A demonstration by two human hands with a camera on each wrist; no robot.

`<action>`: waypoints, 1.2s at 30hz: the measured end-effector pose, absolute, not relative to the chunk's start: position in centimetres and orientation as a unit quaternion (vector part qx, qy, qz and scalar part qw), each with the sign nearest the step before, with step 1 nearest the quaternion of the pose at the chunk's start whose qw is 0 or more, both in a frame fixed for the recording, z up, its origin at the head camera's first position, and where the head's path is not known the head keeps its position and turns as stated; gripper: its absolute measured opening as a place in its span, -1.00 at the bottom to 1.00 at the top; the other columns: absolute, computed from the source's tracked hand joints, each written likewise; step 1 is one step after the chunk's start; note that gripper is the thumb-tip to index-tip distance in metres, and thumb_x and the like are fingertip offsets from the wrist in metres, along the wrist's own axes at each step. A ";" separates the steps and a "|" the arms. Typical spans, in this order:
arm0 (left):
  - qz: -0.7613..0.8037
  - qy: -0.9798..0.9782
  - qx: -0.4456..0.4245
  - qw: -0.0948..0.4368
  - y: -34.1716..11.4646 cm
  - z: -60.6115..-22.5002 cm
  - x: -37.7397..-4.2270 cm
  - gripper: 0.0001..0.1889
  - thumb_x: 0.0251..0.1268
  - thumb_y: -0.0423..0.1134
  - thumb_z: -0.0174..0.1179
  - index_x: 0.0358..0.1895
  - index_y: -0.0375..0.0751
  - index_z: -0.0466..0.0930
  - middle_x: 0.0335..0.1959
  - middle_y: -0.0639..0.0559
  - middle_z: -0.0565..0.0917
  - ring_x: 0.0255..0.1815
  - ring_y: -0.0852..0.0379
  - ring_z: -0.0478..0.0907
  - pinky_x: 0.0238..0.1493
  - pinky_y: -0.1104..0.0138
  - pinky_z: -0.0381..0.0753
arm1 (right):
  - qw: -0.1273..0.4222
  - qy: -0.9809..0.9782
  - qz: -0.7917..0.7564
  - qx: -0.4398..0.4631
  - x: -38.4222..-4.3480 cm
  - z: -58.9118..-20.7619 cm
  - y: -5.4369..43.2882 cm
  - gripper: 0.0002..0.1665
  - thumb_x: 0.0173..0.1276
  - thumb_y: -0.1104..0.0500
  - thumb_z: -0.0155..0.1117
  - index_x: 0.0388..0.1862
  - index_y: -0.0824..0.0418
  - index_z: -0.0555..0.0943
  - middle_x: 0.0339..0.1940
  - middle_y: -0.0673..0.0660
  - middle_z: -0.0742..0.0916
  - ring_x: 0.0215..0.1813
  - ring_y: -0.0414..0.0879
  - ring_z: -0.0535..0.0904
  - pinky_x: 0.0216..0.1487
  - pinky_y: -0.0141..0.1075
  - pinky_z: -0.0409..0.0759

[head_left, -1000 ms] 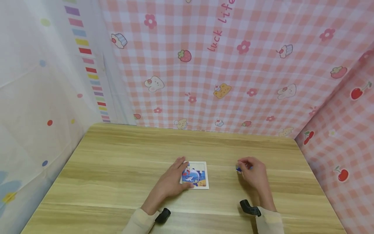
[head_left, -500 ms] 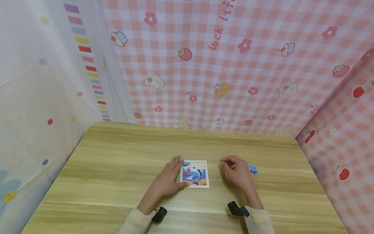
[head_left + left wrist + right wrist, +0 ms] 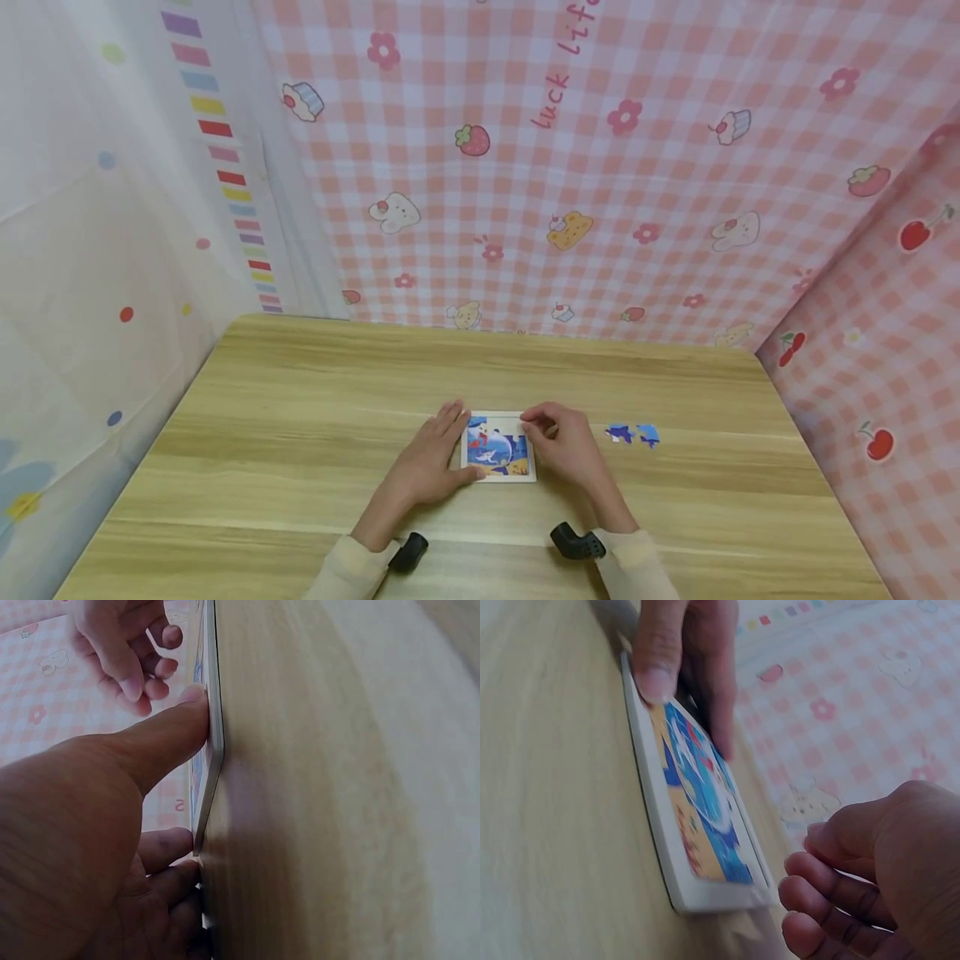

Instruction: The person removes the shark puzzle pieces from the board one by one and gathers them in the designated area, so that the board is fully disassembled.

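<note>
A small jigsaw puzzle in a white-rimmed tray (image 3: pixel 498 481) lies on the table. Its blue and sandy sea picture has a pale gap at the upper right. My left hand (image 3: pixel 429 458) rests along the tray's left side, its thumb on the near left rim and its other fingers stretched past the far left corner. My right hand (image 3: pixel 566 446) is at the tray's upper right edge. In the right wrist view its fingers (image 3: pixel 810 879) are curled, thumb tip against the index finger, with nothing showing between them. Two blue puzzle pieces (image 3: pixel 620 433) lie right of it.
The wood-grain table (image 3: pixel 337 375) extends around the tray. A pink checked cloth (image 3: pixel 525 208) hangs behind its far edge, and a white cloth (image 3: pixel 90 250) borders the left side. Each wrist wears a black device (image 3: pixel 577 542).
My right hand has moved left from the loose puzzle pieces to the tray's right edge, uncovering both pieces. My left hand has shifted slightly left, its fingers baring the picture's left side.
</note>
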State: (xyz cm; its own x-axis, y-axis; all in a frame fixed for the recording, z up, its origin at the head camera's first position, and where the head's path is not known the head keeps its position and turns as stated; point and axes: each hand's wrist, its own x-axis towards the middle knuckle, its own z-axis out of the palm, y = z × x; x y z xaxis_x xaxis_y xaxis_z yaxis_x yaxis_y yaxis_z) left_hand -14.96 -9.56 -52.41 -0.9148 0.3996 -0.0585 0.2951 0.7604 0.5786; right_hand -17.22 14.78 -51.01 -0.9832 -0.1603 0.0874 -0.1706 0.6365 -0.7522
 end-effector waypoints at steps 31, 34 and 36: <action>0.300 0.930 0.192 0.089 -9.7 -52.3 -14.8 -0.05 0.31 0.09 0.36 0.61 -0.31 0.14 0.69 -0.21 0.07 0.72 -0.15 -0.05 0.71 -0.04 0.01 | 0.004 -0.937 0.328 0.124 -17.9 -52.4 9.8 -0.74 0.32 0.06 0.50 -0.09 0.15 0.76 -0.32 -0.02 0.66 -0.31 -0.24 0.48 -0.28 -0.42 0.51; 0.299 0.930 0.191 0.092 -9.7 -52.3 -14.9 -0.05 0.31 0.09 0.35 0.61 -0.30 0.13 0.69 -0.20 0.06 0.72 -0.15 -0.05 0.71 -0.03 0.00 | 0.011 -0.939 0.322 0.124 -17.9 -52.4 9.7 -0.72 0.31 0.05 0.50 -0.09 0.16 0.76 -0.30 -0.01 0.67 -0.30 -0.23 0.50 -0.25 -0.39 0.55; 0.301 0.930 0.191 0.092 -9.7 -52.2 -14.9 -0.05 0.32 0.09 0.35 0.61 -0.30 0.13 0.69 -0.20 0.06 0.73 -0.15 -0.05 0.71 -0.04 0.00 | 0.015 -0.939 0.321 0.124 -17.8 -52.4 9.7 -0.71 0.29 0.05 0.51 -0.09 0.18 0.76 -0.30 -0.01 0.67 -0.29 -0.23 0.52 -0.24 -0.37 0.57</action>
State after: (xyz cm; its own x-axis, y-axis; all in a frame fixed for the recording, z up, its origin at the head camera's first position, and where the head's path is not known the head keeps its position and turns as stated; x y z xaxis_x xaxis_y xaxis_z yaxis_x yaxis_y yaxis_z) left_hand -14.93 -9.66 -52.19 -0.9101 0.4105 -0.0560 0.2999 0.7460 0.5947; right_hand -17.78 9.71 -52.35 -0.9689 -0.2224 0.1080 -0.2420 0.7632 -0.5992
